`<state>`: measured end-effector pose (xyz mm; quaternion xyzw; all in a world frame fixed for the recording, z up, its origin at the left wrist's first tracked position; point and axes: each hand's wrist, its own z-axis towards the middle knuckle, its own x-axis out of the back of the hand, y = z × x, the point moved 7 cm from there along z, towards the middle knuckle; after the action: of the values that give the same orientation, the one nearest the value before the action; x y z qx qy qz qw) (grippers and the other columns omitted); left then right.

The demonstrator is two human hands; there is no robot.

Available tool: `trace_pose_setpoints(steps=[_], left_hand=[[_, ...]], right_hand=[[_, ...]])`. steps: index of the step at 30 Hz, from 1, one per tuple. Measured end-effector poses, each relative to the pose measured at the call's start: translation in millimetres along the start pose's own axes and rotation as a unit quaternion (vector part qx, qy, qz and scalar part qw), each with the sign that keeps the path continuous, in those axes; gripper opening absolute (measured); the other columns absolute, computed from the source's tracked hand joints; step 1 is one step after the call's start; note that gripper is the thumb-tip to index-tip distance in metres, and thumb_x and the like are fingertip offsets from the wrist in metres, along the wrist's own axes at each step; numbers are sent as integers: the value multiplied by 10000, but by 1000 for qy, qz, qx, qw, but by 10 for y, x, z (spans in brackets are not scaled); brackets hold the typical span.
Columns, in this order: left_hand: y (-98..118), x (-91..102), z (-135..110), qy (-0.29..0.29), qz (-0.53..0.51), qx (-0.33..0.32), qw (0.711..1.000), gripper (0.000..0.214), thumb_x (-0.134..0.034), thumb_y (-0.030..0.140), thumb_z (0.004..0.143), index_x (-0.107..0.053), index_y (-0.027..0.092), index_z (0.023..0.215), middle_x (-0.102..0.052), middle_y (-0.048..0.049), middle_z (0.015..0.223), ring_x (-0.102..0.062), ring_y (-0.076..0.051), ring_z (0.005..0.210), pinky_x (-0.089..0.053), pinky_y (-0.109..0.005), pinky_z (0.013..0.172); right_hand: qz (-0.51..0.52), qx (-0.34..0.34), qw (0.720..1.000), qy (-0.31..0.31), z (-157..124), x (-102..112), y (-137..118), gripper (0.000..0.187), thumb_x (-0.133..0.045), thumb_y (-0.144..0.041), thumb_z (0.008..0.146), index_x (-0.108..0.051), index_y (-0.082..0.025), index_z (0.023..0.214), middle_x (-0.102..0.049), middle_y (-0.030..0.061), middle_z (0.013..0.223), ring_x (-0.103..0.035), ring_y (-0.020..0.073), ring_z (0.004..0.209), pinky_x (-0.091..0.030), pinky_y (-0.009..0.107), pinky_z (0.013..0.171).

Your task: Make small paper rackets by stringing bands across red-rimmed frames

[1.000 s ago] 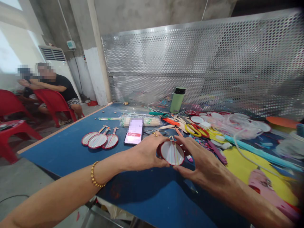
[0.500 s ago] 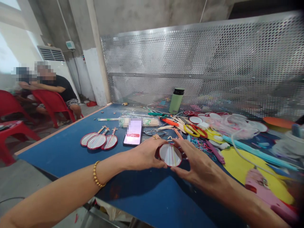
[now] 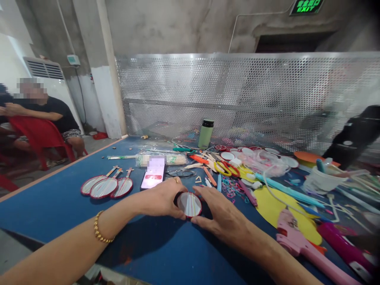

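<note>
Between my hands is a small round white disc (image 3: 190, 205) with a red rim and thin coloured lines across its face. My left hand (image 3: 164, 198), wearing a ring, is closed on the disc's left edge with fingers and thumb. On the other side my right hand (image 3: 218, 209) curves its fingers and thumb round the right edge. Just beyond my left hand lies a phone (image 3: 153, 174) with a lit screen. Three similar red-rimmed discs with short stick handles overlap on the left, one of them the middle disc (image 3: 103, 187).
Yellow-handled scissors (image 3: 222, 169), a pink glue gun (image 3: 287, 233), a yellow sheet (image 3: 267, 202) and a white tub (image 3: 322, 180) crowd the right side of the blue table (image 3: 50, 202). A green bottle (image 3: 206, 134) stands before a perforated metal screen (image 3: 178, 79). Someone sits on a red chair (image 3: 41, 138).
The head view has turned right and up a little, bringing the exit sign and white tub into sight. Both hands stay around the disc.
</note>
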<state>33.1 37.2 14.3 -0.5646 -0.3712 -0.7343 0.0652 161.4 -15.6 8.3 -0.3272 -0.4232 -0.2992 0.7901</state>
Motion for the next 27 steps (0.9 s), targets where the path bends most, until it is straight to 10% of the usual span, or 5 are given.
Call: trace_pose_setpoints(steps=[7,11,18,27], left_hand=[[-67,80,-19,1,49,24,998,393,-783,335,669,-660,181,1009,-564,-72,1095,-532,-231,1003,-428,-314,847],[-129,71,-43,-26,71,22,997,343,-768,383,689,-659,183,946,-572,-67,1074,-542,-234,987,-430,-305,818],[-100,197,-30,33,54,-2,998,497,-657,531,791,-645,163,1124,-631,-94,1080,-580,-222,934,-426,-300,771],[-99,352,63,193,60,-11,979,244,-510,217,888,-745,165,933,-705,-66,901,-609,-192,850,-427,-308,777]], right_hand=[[-56,-189,959,206,-10,815,501,288,-519,-411,910,-697,-204,816,-686,35,771,-622,183,684,-456,304,635],[-153,-269,928,207,-18,1050,808,296,-511,-406,876,-694,-198,769,-672,29,691,-604,182,635,-408,291,608],[-250,-276,928,-35,477,597,906,293,-471,-308,894,-717,-188,789,-725,72,816,-664,193,788,-405,264,662],[-252,-308,915,-70,696,115,1080,363,-456,-358,935,-720,-126,1026,-693,216,1066,-658,302,1021,-467,366,819]])
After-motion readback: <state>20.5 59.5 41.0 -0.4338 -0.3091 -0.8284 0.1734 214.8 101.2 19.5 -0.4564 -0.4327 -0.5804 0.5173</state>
